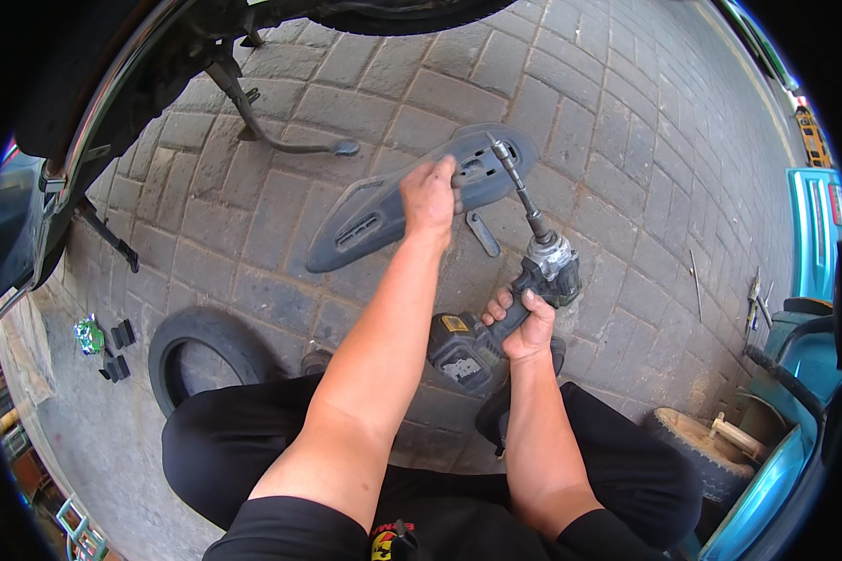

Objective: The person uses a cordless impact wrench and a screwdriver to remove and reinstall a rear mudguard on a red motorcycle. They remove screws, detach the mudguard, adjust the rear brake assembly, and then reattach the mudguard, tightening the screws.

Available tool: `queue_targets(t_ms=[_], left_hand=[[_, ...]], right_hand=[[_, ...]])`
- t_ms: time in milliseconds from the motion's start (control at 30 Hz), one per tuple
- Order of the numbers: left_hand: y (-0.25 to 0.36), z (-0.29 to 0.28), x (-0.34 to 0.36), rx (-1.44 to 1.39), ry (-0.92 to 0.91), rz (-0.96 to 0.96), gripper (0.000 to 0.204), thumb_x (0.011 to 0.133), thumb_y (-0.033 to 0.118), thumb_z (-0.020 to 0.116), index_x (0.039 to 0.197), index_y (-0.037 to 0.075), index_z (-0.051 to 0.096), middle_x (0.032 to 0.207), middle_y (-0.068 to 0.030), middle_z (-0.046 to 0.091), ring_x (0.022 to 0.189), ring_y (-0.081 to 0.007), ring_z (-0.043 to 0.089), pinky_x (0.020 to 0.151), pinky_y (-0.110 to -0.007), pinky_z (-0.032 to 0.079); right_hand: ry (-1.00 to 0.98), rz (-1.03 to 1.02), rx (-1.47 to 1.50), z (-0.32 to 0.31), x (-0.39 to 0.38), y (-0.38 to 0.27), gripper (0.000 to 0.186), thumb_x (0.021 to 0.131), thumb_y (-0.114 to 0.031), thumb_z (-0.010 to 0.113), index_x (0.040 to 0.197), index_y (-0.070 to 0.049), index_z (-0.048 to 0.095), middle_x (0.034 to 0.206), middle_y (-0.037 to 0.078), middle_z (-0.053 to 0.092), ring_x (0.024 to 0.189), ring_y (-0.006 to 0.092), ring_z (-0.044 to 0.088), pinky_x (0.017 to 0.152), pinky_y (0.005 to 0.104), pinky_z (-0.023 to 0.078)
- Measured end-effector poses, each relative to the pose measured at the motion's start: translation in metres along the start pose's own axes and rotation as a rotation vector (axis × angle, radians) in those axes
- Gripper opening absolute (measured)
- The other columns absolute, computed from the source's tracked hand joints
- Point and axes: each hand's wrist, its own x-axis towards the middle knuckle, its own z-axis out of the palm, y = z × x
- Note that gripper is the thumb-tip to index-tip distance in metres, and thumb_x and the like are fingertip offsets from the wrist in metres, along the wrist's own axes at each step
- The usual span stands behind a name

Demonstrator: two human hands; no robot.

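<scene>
My right hand (524, 323) is wrapped round the grip of a cordless impact driver (549, 265). Its battery (466, 360) is at the lower left. A long socket extension (522, 189) points away from me over the end of a long grey plastic cover (374, 220), which lies on the paving and has slots in it. Over the middle of that cover is my left hand (428, 198), its fingers curled closed. What they hold, if anything, is hidden. A small flat grey strip (483, 234) rests on the bricks between the two hands.
A motorbike's dark underside with a side stand (281, 140) hangs at the upper left. A loose tyre (164, 360) lies by my left knee. To the right are a small wheel (697, 449), a turquoise trolley (767, 505), pliers (753, 299) and a thin rod (696, 285).
</scene>
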Motion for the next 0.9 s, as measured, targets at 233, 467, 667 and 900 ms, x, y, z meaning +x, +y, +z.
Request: queue_targets(t_ms=[233,467,667,900], left_hand=[[0.007,-0.035,0.037,1.143,0.121,0.232,0.043,0.078,0.036,0.072,0.104,0.001,0.070,0.101,-0.0212,0.070,0.101,-0.0347,0.066,0.088,-0.042,0.050],[0.038,-0.008,0.064,1.659,-0.078,0.176,0.063,0.070,0.050,0.079,0.113,0.005,0.068,0.118,-0.0184,0.065,0.114,-0.0333,0.060,0.094,-0.042,0.049],[0.047,-0.010,0.085,1.662,-0.238,0.049,0.066,0.063,0.049,0.084,0.110,0.005,0.070,0.115,-0.0177,0.067,0.109,-0.0337,0.063,0.091,-0.042,0.050],[0.045,-0.021,0.085,1.419,-0.387,0.128,0.073,0.067,0.039,0.082,0.123,-0.003,0.060,0.121,-0.0243,0.063,0.117,-0.0334,0.059,0.098,-0.042,0.045]], right_hand=[[0.084,-0.033,0.028,-0.002,0.000,-0.010,0.029,0.073,-0.025,0.070,0.096,-0.012,0.058,0.073,0.007,0.054,0.066,0.0252,0.053,0.065,0.0441,0.044],[0.071,-0.051,0.040,-0.002,-0.004,-0.012,0.031,0.072,-0.028,0.071,0.096,-0.014,0.058,0.072,0.006,0.054,0.064,0.0253,0.052,0.063,0.0438,0.044],[0.097,-0.078,0.018,-0.005,-0.006,-0.021,0.035,0.071,-0.027,0.073,0.101,-0.015,0.060,0.072,0.005,0.056,0.064,0.0239,0.053,0.063,0.0439,0.044],[0.133,-0.082,0.007,-0.001,-0.005,-0.030,0.028,0.071,-0.023,0.071,0.090,-0.008,0.058,0.071,0.009,0.056,0.066,0.0271,0.056,0.065,0.0454,0.046]])
